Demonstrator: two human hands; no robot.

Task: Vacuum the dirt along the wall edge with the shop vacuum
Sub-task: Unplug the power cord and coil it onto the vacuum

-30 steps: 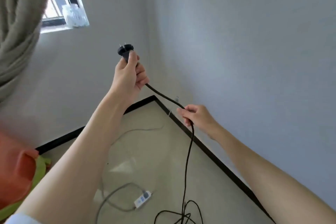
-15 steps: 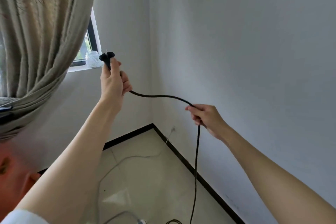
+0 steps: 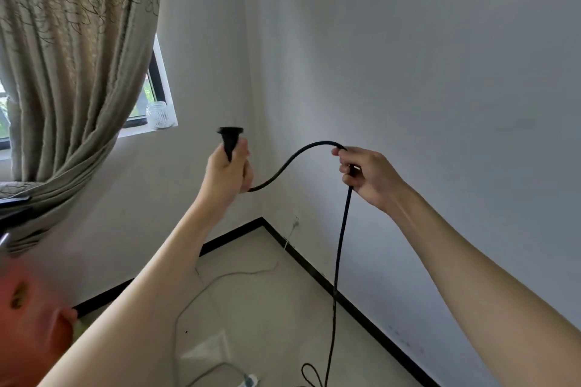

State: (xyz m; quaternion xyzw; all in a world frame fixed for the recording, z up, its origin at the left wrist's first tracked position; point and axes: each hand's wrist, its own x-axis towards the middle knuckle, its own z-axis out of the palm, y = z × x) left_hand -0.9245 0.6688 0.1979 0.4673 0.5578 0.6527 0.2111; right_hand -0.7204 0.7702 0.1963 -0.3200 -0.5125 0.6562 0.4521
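A: Head view, only one we have. We see the left hand raised at centre frame, fingers wrapped round the neck of the black plug. Plug head sticks out above the fist, flat face up.

B: Right hand?

A: Right of centre, level with the left. Fingers curled round the black power cord, thumb and forefinger pinching it at the top of the bend.

B: Cord path?

A: We trace it out of the bottom of the left fist, dipping, arching up to the right hand, then hanging nearly straight down toward the lower middle of the frame. A loop of it lies on the floor at the bottom edge.

B: Vacuum itself?

A: We can't place it. There's a blurred orange shape at lower left, too close to the lens; could be the body, we won't call it.

B: Wall edge?

A: The black baseboard runs from the room corner just below centre down to lower right, and another stretch runs toward lower left. Dirt not resolvable from here.

B: Anything else?

A: A grey cable curls over the tiles to a white power strip at bottom centre. Upper left: a patterned curtain gathered over the window, with a glass jar on the sill.
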